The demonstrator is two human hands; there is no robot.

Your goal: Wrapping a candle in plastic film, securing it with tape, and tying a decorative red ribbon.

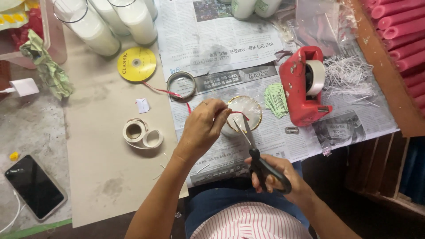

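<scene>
The left hand (204,124) pinches a thin red ribbon (166,92) between thumb and fingertips, directly over the near-left rim of a gold-rimmed glass candle jar (248,108). The ribbon runs from the pinch up and to the left, toward a yellow ribbon spool (137,64) lying flat beyond the hand; a short red end shows over the jar mouth, just right of the fingers.

The right hand (276,175) is closed through the black handles of the scissors (252,152), below and to the right of the left hand. The scissors' long axis runs from the handles up and slightly left; the blades are parted, tips pointing at the ribbon beside the left fingertips.

The jar holds white wax. A loose metal ring lid (181,84) lies just above the left hand. Tall glass jars of white wax (95,31) stand well beyond it. A red tape dispenser (303,86) with a white tape roll sits right of the jar. Two small white tape rolls (141,135) lie left of the left wrist.
</scene>
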